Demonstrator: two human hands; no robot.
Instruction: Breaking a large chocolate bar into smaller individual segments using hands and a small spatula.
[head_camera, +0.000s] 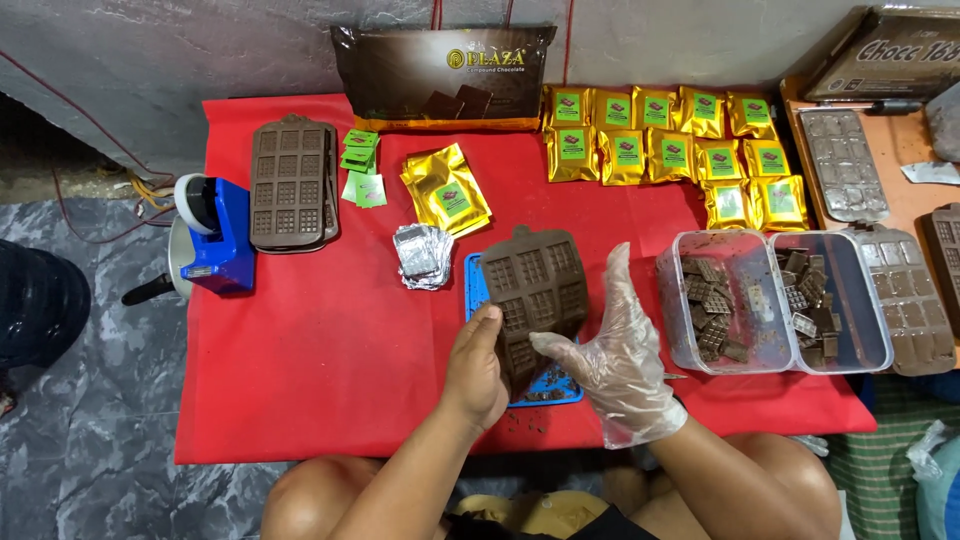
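Left hand (478, 368) clamped on the brown chocolate mould (533, 300), gloved right hand (620, 350) open beside it — flex gently over the blue tray (476, 285).

Brown chocolate-bar mould (535, 290), tilted up, held above blue tray (478, 285)
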